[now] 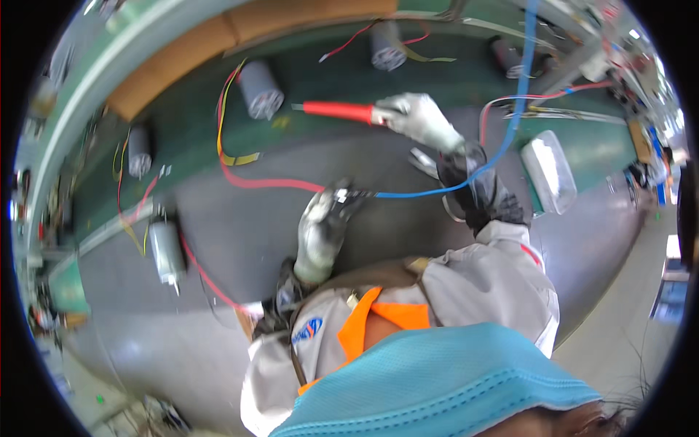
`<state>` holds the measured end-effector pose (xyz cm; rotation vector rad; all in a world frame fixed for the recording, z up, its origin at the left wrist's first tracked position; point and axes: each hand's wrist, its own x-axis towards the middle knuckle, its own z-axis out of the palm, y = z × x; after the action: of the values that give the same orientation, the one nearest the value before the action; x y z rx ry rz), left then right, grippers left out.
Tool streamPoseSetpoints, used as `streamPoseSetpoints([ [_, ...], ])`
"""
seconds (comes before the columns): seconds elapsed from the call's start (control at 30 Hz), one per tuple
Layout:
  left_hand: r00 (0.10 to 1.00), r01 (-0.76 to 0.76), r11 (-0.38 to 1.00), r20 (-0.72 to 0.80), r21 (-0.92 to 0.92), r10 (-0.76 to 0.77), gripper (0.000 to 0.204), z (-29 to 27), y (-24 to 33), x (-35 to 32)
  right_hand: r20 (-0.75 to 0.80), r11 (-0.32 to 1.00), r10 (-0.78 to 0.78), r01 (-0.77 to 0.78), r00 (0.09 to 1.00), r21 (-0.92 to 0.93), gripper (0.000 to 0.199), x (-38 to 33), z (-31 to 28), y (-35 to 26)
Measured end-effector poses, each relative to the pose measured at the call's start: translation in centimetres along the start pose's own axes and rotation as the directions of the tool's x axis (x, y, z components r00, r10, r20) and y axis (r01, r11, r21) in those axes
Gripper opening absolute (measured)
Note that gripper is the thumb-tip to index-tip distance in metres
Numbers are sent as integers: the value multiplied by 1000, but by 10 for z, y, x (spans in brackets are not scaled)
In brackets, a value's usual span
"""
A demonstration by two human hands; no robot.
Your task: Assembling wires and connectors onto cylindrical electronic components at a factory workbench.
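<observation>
My left hand (320,231), in a whitish glove with dark fingertips, is closed on a small black connector (344,195). At that spot a red cable (269,182) comes in from the left and a blue cable (422,194) leads off to the right. Farther away, my gloved right hand (421,122) grips a long red tapered tool (338,111) by its thicker end. Its small grey tip points left, toward a grey cylindrical motor (261,91) with red and yellow leads. The tip looks apart from the motor. Exactly what sits between my left fingertips is blurred.
Other grey motors with leads lie at the near left (166,251), far left (139,153), back (386,47) and back right (506,58). A clear plastic bin (550,173) stands to the right. The blue cable passes over my right forearm. Brown cardboard (175,62) lines the back.
</observation>
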<state>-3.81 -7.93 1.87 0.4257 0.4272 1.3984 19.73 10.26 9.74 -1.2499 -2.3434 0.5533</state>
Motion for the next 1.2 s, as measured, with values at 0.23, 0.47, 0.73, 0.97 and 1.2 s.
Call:
streamPoseSetpoints([
  [0.23, 997, 68, 983, -50, 168, -60, 43, 0, 10, 12, -234, 754, 455, -511, 859, -412, 50, -174, -85, 81],
  [0.47, 974, 220, 944, -6, 246, -225, 49, -8, 14, 38, -106, 990, 25, -10, 994, 139, 67, -138, -12, -23],
  [0.73, 916, -281, 582, 33, 763, 399, 43, -73, 112, 122, -231, 661, 68, 130, 970, 739, 25, -94, -19, -51],
  [0.97, 835, 549, 169, -527, 818, -158, 47, -77, 209, 162, -36, 873, 386, -352, 922, 337, 44, -51, 19, 28],
  [1.2, 972, -226, -178, 233, 958, 21, 30, -75, 130, 87, -375, 864, 157, -311, 913, -395, 73, 123, 80, 122],
])
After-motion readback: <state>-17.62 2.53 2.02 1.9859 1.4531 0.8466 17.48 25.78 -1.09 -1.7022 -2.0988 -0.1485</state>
